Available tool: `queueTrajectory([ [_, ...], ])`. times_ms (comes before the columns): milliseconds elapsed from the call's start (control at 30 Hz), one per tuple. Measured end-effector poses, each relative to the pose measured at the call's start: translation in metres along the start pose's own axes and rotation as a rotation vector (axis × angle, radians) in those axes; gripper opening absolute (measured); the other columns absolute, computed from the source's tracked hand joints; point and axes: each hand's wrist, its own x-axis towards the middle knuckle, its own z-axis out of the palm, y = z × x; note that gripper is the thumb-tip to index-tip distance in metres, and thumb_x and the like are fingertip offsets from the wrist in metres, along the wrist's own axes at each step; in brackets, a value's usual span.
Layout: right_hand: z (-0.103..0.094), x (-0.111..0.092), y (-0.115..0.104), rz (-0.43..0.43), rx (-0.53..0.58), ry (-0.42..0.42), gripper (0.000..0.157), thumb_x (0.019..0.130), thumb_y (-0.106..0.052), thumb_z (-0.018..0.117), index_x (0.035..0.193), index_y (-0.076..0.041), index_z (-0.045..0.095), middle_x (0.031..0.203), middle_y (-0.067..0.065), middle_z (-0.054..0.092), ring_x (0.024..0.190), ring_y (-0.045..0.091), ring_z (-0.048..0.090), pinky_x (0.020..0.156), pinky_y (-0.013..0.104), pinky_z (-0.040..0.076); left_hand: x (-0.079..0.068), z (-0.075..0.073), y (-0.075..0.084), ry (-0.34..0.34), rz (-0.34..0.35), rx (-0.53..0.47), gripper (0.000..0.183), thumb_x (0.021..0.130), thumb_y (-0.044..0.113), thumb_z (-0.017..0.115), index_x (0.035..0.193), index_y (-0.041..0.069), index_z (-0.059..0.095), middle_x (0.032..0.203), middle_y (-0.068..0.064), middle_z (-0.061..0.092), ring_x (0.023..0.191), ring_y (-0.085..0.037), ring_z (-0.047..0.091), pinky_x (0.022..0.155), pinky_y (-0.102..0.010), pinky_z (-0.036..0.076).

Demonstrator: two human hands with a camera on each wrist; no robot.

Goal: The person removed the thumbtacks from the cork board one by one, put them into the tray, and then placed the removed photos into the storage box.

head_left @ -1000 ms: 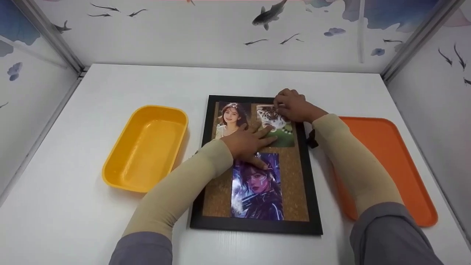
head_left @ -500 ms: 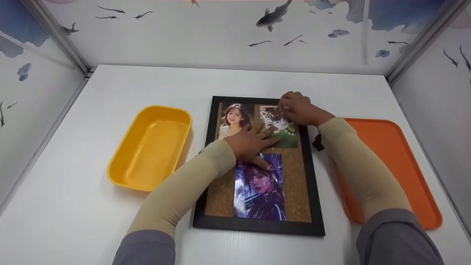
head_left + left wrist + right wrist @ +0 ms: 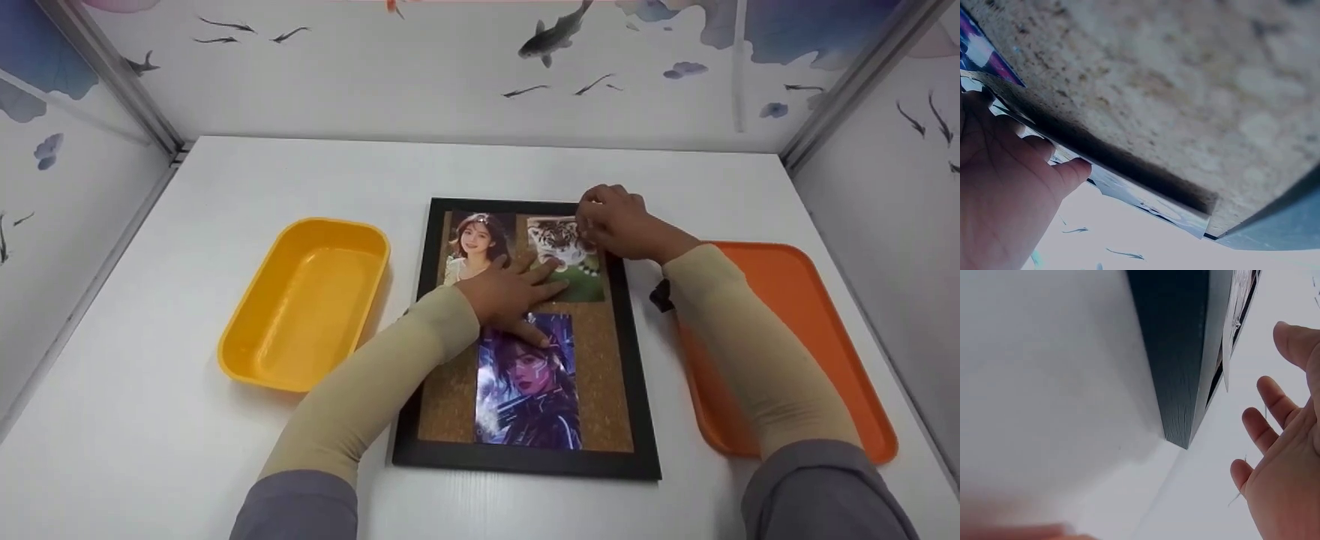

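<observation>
A black-framed cork board (image 3: 604,375) lies on the table with three pictures on it. A portrait photo (image 3: 471,238) is at its upper left, a tiger picture (image 3: 553,238) at its upper right, and a purple cyber-style picture (image 3: 529,405) lower down. With fingers spread, my left hand (image 3: 506,291) rests across the inner parts of all three. My right hand (image 3: 619,223) hovers by the tiger picture's top right corner. In the right wrist view its fingers bend loosely, apart from the frame, and nothing shows between them. Both wrist views show a picture edge lifting off the cork.
To the left of the board stands a deep yellow basin (image 3: 307,315). An orange tray (image 3: 780,300) lies at the right, partly under my right forearm. Printed wall panels (image 3: 420,75) close off the table's back and sides.
My right hand has shifted slightly to the right, uncovering more of the tiger picture's top right area. The left hand stays in place on the pictures.
</observation>
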Motion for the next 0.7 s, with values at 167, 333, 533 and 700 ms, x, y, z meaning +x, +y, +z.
queueTrajectory([
  [167, -0.002, -0.009, -0.001, -0.041, -0.025, 0.053, 0.01, 0.101, -0.011, 0.052, 0.099, -0.014, 0.061, 0.129, 0.014, 0.048, 0.119, 0.038, 0.04, 0.089, 0.06, 0.029, 0.0, 0.001, -0.001, 0.007, 0.003, 0.007, 0.101, 0.084, 0.081, 0.045, 0.161, 0.027, 0.008, 0.167, -0.004, 0.001, 0.151, -0.035, -0.003, 0.118, -0.055, 0.012],
  [333, -0.005, -0.025, -0.002, -0.076, -0.051, 0.065, 0.004, 0.099, -0.01, 0.059, 0.097, -0.013, 0.06, 0.128, 0.015, 0.048, 0.12, 0.04, 0.04, 0.088, 0.061, 0.029, 0.001, 0.001, 0.0, 0.002, -0.001, 0.007, 0.101, 0.083, 0.083, 0.043, 0.161, 0.029, 0.006, 0.167, -0.002, -0.001, 0.151, -0.034, -0.005, 0.119, -0.054, 0.011],
  [533, -0.01, -0.044, -0.003, -0.063, -0.046, 0.084, 0.009, 0.096, -0.009, 0.065, 0.093, -0.015, 0.059, 0.13, 0.017, 0.048, 0.123, 0.042, 0.038, 0.089, 0.064, 0.028, 0.001, 0.001, 0.001, 0.006, -0.004, -0.003, 0.101, 0.083, 0.083, 0.043, 0.161, 0.03, 0.006, 0.167, -0.002, -0.001, 0.151, -0.034, -0.005, 0.119, -0.054, 0.011],
  [700, -0.011, -0.059, -0.001, -0.058, -0.028, 0.103, 0.012, 0.095, -0.007, 0.066, 0.091, -0.016, 0.058, 0.13, 0.018, 0.05, 0.123, 0.042, 0.039, 0.089, 0.066, 0.028, 0.001, 0.002, 0.001, 0.011, -0.002, -0.006, 0.101, 0.083, 0.082, 0.045, 0.161, 0.03, 0.006, 0.167, -0.002, 0.001, 0.151, -0.034, -0.004, 0.119, -0.055, 0.011],
])
